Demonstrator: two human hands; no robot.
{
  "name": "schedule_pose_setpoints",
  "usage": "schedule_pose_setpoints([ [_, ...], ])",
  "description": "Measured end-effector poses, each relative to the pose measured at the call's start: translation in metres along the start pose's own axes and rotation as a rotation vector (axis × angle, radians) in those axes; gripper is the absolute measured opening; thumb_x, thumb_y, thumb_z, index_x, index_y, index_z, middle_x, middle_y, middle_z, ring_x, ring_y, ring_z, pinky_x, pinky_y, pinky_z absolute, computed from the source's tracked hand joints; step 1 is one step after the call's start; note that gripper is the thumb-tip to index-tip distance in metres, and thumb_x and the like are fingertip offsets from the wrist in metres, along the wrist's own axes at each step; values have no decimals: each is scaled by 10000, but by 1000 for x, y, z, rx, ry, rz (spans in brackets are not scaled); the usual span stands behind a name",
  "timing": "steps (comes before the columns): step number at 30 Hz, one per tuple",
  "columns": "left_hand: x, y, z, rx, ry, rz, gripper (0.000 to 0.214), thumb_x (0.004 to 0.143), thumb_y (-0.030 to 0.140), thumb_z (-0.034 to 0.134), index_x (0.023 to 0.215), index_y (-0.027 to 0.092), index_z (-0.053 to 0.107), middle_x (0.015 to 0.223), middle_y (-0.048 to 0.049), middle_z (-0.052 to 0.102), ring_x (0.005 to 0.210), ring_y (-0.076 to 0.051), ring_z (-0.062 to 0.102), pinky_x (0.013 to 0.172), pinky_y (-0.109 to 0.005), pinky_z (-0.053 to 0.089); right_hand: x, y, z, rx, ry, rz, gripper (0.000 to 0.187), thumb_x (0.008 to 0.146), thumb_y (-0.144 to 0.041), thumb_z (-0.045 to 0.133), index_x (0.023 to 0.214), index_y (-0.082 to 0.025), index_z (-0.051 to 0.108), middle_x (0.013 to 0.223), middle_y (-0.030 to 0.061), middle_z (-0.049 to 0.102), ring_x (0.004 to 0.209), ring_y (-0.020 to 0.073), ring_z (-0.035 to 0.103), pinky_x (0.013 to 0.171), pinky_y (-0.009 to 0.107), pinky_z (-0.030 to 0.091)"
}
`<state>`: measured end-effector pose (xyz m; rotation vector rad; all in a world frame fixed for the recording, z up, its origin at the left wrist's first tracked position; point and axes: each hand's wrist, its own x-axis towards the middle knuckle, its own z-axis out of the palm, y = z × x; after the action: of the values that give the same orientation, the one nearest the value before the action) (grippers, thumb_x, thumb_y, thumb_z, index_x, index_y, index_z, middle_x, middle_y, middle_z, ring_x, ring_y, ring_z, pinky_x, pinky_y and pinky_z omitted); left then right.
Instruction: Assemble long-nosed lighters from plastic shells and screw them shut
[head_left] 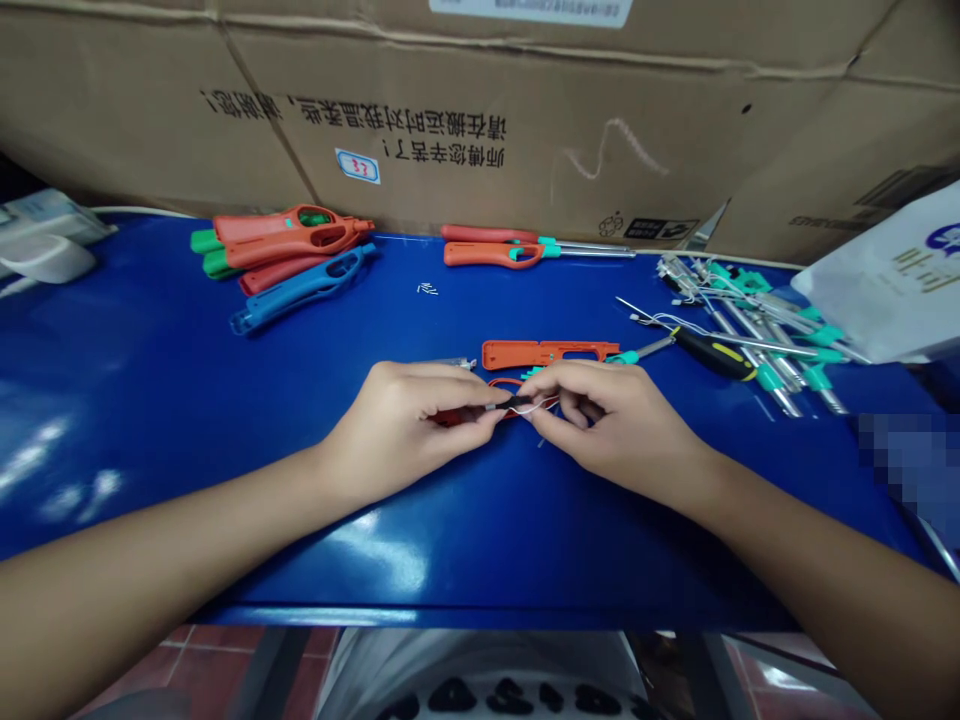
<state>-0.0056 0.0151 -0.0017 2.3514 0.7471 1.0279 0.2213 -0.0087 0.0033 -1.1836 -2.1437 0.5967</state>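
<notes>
Near the table's middle, my left hand (420,415) pinches a small black cylindrical part (514,402) between thumb and fingertips. My right hand (611,410) is closed with thumb and index finger at the other end of that part, where a thin white wire (541,406) runs out. The exact grip of the right fingertips is partly hidden. Beneath both hands lies a red-orange lighter casing (504,383), mostly covered. Just beyond them rests an orange lighter half-shell (517,354) with a teal piece and metal tube at its right. A clear cylinder (454,362) shows behind my left hand.
Orange, red and blue casings (289,245) are piled at the back left. Tiny white pins (427,289) lie mid-table. Two long-nosed lighters (495,254) lie behind. Right are metal tubes with teal ends (772,350), a black-yellow screwdriver (716,354) and a white bag (892,270). A cardboard box (600,120) walls the back.
</notes>
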Motion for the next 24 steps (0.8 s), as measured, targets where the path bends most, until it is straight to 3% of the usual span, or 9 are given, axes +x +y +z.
schedule_pose_setpoints([
  [5,2,-1,-2,23,5,29,99,859,133,749,946,121,794,893,-69,809,758,-148,765,701,-192,595,-1,0,-1,-99,-32,-48,252,903,-226,680,1150,-177,699,843,-22,711,559,76,513,583,223,419],
  [11,3,-9,-6,144,-19,223,136,875,133,745,1001,88,767,927,-89,803,815,-151,772,771,-186,596,0,2,-1,-224,-21,-162,197,971,-264,631,1120,-169,718,962,37,754,764,133,683,668,245,471],
  [17,4,-17,-12,337,-51,421,167,954,189,663,1060,78,729,944,-90,797,829,-194,769,766,-274,611,5,6,-1,-397,-36,-259,215,1001,-274,571,1116,-156,710,1004,61,775,858,181,726,700,278,490],
  [21,7,-19,-18,427,-78,442,177,974,206,632,1053,83,731,941,-83,797,815,-214,759,747,-315,609,10,6,-1,-445,-27,-310,206,1012,-268,546,1072,-161,712,1000,57,778,896,204,734,723,296,491],
  [24,9,-20,-21,483,-123,415,187,986,217,612,1063,106,741,946,-65,799,839,-212,747,732,-311,595,14,6,1,-374,-45,-259,196,1007,-268,557,1056,-160,713,1017,57,770,912,197,727,749,290,496],
])
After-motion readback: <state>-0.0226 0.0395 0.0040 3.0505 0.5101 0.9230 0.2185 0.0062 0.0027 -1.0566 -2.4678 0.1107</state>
